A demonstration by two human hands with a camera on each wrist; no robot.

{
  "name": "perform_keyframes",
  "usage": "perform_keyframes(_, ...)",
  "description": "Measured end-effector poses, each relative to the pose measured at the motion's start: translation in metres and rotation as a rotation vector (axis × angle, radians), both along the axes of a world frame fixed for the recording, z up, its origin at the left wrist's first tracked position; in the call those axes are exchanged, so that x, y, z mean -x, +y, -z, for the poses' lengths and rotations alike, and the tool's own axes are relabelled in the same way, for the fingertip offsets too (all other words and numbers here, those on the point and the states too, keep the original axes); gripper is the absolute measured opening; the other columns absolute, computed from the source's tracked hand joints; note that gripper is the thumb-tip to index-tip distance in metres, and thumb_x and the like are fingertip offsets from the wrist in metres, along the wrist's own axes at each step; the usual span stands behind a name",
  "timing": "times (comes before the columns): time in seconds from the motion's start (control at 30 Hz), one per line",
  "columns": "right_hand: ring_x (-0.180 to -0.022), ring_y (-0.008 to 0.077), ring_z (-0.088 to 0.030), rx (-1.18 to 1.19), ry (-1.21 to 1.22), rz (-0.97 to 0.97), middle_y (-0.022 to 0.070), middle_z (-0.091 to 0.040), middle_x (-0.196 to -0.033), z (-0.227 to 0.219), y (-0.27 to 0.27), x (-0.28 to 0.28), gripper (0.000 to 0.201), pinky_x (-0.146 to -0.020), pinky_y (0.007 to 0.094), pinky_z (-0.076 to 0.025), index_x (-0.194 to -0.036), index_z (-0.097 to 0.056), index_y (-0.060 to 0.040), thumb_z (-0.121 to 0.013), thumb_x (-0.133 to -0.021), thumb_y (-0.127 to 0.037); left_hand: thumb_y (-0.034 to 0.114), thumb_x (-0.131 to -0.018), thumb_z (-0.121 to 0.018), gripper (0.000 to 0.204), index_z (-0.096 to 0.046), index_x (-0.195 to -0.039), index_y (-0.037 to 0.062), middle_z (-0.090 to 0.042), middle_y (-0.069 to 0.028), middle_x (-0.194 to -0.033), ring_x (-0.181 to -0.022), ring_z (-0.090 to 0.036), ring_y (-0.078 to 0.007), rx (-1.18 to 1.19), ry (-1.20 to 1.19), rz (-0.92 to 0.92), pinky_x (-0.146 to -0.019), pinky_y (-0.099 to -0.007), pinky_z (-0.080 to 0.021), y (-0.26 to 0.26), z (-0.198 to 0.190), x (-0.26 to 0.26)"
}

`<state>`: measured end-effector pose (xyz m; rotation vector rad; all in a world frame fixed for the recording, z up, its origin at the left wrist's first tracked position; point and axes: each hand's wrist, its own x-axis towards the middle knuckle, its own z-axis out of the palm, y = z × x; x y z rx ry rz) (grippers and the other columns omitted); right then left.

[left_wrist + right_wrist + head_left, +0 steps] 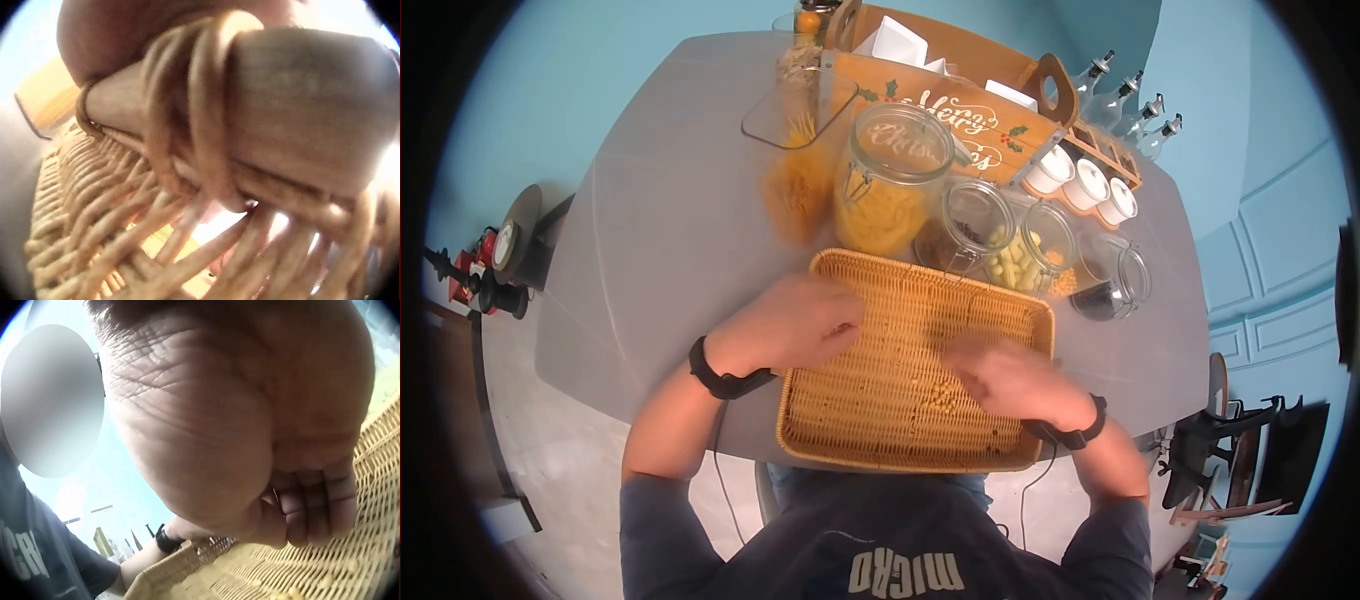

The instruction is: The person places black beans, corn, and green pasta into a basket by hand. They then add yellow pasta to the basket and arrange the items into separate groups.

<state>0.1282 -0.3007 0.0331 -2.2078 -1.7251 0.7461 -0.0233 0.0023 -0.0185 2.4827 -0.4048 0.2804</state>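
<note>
A rectangular wicker basket [880,370] sits at the near edge of the table, with a small cluster of yellow grains [943,397] on its floor. My left hand [792,322] reaches over the basket's left side, fingers bent inward above the weave; I cannot tell whether they hold anything. In the left wrist view a thick wooden handle [294,106] bound with wicker loops lies close under that hand. My right hand [1015,380], slightly blurred, hovers inside the basket beside the grains. The right wrist view shows its fingers [312,512] curled toward the thumb, with nothing visible between them.
Behind the basket stand a large clip jar of yellow pasta [885,200] and smaller jars [970,225]. Orange-brown strands [800,190] lie to their left. Farther back are a wooden crate [960,100], white cups [1090,185] and glass dispenser bottles [1120,100].
</note>
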Motion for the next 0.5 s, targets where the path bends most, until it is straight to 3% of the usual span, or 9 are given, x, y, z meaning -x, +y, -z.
perform_keyframes(0.17, -0.107, 0.0432, -0.07, 0.011, -0.108, 0.173, 0.0191, -0.071, -0.109, 0.01, -0.011, -0.014, 0.017, -0.09, 0.0509, -0.057, -0.109, -0.072, -0.0011, -0.067, -0.092, 0.001, 0.016, -0.096, -0.077, 0.017, -0.065, -0.09, 0.0057, -0.066, -0.013, -0.084, -0.082, -0.067, -0.0387, 0.022, -0.012, 0.008, -0.073, -0.0502, -0.053, -0.001, -0.003, -0.001)
perform_keyframes(0.27, -0.105, 0.0433, -0.071, 0.025, -0.096, 0.08, 0.0185, -0.072, -0.11, 0.02, -0.012, 0.001, 0.016, -0.09, 0.0517, -0.058, -0.109, -0.072, -0.0014, -0.067, -0.094, 0.0, 0.016, -0.096, -0.077, 0.017, -0.065, -0.091, 0.0057, -0.066, -0.0129, -0.084, -0.082, -0.067, -0.0386, 0.02, -0.017, 0.01, -0.073, -0.0501, -0.053, -0.001, -0.002, -0.001)
perform_keyframes(0.5, -0.109, 0.042, -0.071, 0.106, -0.082, 0.072, 0.017, -0.071, -0.108, 0.006, -0.01, 0.009, 0.016, -0.092, 0.0515, -0.059, -0.11, -0.071, -0.0008, -0.071, -0.095, -0.004, 0.016, -0.096, -0.077, 0.017, -0.065, -0.091, 0.0057, -0.066, -0.0128, -0.085, -0.081, -0.067, -0.0385, 0.007, -0.026, 0.001, -0.072, -0.0503, -0.052, 0.001, 0.002, 0.001)
